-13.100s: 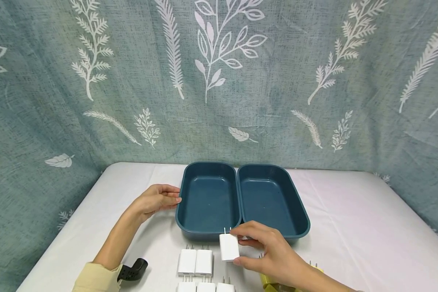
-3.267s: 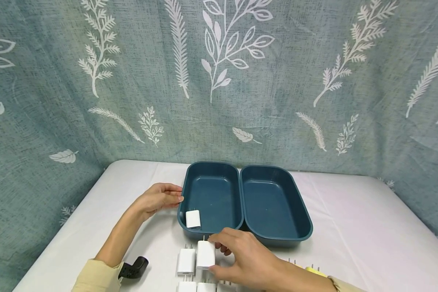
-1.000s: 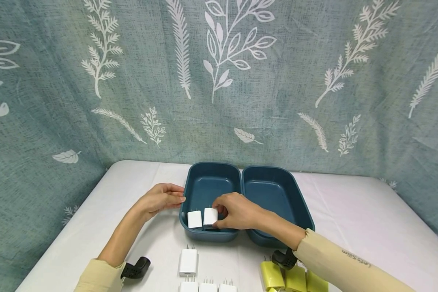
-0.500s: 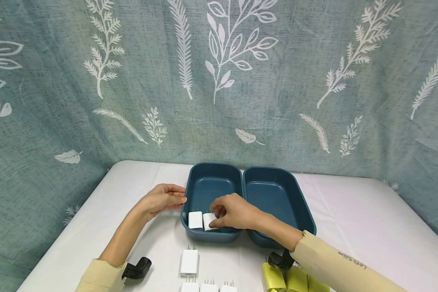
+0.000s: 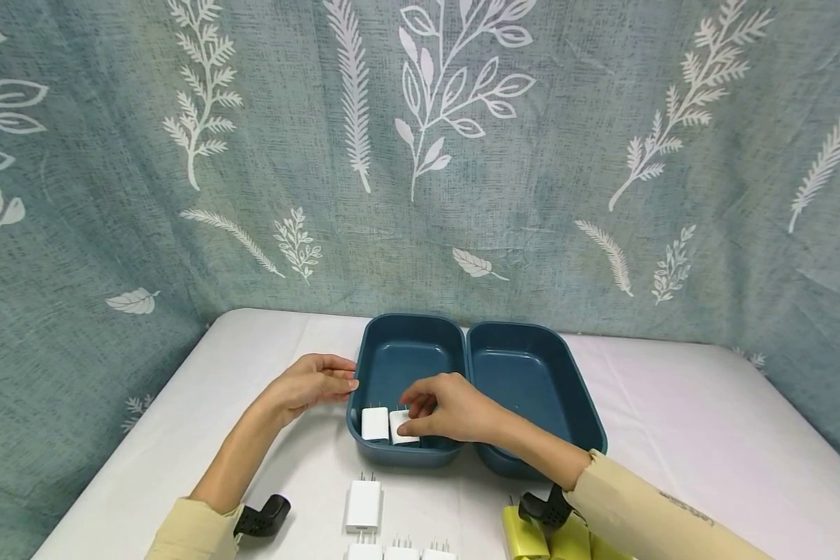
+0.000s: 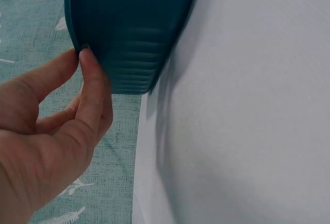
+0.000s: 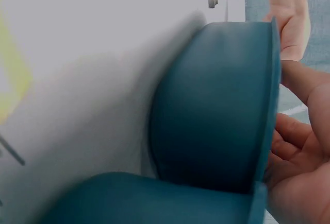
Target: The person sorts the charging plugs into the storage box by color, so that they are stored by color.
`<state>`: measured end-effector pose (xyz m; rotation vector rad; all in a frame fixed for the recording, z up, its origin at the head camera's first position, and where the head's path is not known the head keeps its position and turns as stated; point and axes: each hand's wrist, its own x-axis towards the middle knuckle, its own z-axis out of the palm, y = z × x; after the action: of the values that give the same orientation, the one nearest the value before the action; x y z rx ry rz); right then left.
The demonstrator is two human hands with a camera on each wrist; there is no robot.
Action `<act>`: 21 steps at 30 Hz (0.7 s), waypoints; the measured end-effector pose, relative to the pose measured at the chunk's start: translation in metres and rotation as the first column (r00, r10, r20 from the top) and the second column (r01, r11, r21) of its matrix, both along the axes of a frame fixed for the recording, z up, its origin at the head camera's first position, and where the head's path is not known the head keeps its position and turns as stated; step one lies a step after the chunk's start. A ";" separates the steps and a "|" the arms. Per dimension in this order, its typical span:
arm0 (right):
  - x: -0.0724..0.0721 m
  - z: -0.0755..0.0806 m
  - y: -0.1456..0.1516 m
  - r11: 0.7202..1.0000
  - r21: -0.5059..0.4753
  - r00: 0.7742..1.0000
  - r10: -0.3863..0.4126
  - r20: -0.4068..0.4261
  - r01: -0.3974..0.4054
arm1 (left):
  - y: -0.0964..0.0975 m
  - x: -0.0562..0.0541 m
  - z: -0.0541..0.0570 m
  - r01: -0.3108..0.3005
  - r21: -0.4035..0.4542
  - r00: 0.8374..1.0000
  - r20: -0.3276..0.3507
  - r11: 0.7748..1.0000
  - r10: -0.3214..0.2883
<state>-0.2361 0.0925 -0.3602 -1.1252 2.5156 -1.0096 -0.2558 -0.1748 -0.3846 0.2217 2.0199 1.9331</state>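
My left hand (image 5: 315,386) pinches the left rim of the left blue tray (image 5: 413,459) between thumb and fingers; the left wrist view shows the fingertips on the tray's rim (image 6: 72,26). Inside that tray, two white wall chargers (image 5: 374,424) lie side by side at the near end, prongs pointing away. Over the right-hand charger (image 5: 402,420) is my right hand (image 5: 455,408), its thumb overlapping the charger and its fingers parted from the thumb. In the right wrist view the tray wall (image 7: 216,105) hides the chargers and part of the fingers.
A second blue tray (image 5: 525,381) stands against the first on the right. In front, a white charger (image 5: 362,505) lies alone, with several more (image 5: 400,553) at the bottom edge. Yellow chargers (image 5: 525,535) lie at the lower right under my right forearm. A leaf-patterned curtain (image 5: 420,257) hangs behind.
Chargers have gone into the left tray one after another, the second from the front row. My right hand has set it down and loosened its fingers. The left hand keeps its hold.
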 end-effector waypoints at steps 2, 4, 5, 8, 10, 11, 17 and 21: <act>0.003 0.002 0.001 1.000 -0.017 1.000 0.001 0.005 -0.001 | 0.000 0.000 0.000 -0.003 -0.003 1.000 0.001 1.000 0.003; 0.007 0.006 0.002 0.999 -0.036 1.000 -0.012 0.021 0.013 | -0.001 0.000 0.001 -0.001 -0.003 1.000 -0.002 1.000 0.001; 0.009 0.008 0.003 0.999 -0.045 0.999 -0.021 0.034 0.023 | -0.001 0.000 0.000 -0.002 -0.002 1.000 -0.001 1.000 0.002; 0.017 0.014 0.009 0.995 -0.074 0.993 -0.053 0.102 0.061 | 0.000 0.000 0.000 0.002 -0.004 1.000 0.000 1.000 -0.002; 0.024 0.019 0.014 0.993 -0.088 0.986 -0.065 0.151 0.079 | 0.000 -0.001 -0.001 0.000 -0.003 1.000 0.006 1.000 0.000; 0.027 0.022 0.017 0.992 -0.093 0.983 -0.069 0.169 0.085 | 0.000 -0.001 -0.001 -0.001 -0.004 1.000 0.009 1.000 0.001; 0.048 0.036 0.033 0.986 -0.130 0.969 -0.067 0.238 0.100 | -0.002 -0.001 0.000 -0.012 -0.014 1.000 0.016 1.000 0.012; 0.065 0.039 0.043 0.982 -0.159 0.962 -0.057 0.268 0.102 | 0.000 -0.001 0.002 -0.001 -0.013 1.000 0.013 1.000 0.001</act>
<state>-0.1706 0.1356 -0.3213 -0.8693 2.3140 -1.3244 -0.2566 -0.1750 -0.3831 0.2047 2.0242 1.9172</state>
